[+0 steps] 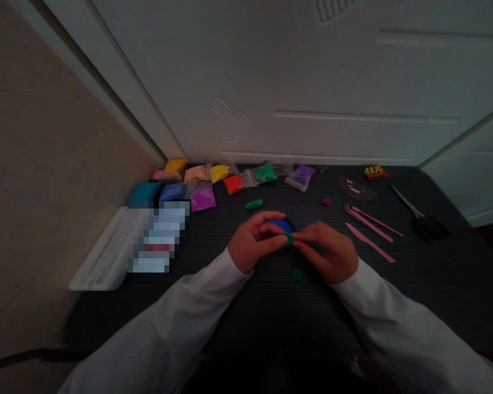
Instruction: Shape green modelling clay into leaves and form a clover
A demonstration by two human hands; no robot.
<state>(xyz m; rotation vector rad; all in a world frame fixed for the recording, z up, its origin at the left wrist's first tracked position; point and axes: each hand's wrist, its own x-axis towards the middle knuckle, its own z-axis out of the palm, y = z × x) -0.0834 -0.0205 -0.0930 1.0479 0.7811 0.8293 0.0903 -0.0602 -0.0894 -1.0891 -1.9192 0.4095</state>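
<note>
My left hand point(255, 241) curls around a blue clay ball point(282, 224) above the middle of the dark table point(456, 284). My right hand point(326, 249) pinches a small green clay piece point(288, 237) against the ball's front. Both hands meet at that spot, fingers closed. A second green clay bit point(298, 273) lies on the table just below the hands. A green clay roll point(253, 204) rests a little beyond them.
Several bags of coloured clay point(213, 180) line the table's back left. A white box point(107, 257) sits at the left edge. Pink modelling tools point(370, 230), black scissors point(423, 219), a purple clay bit point(325, 202) and a small red-yellow object point(375, 173) lie to the right.
</note>
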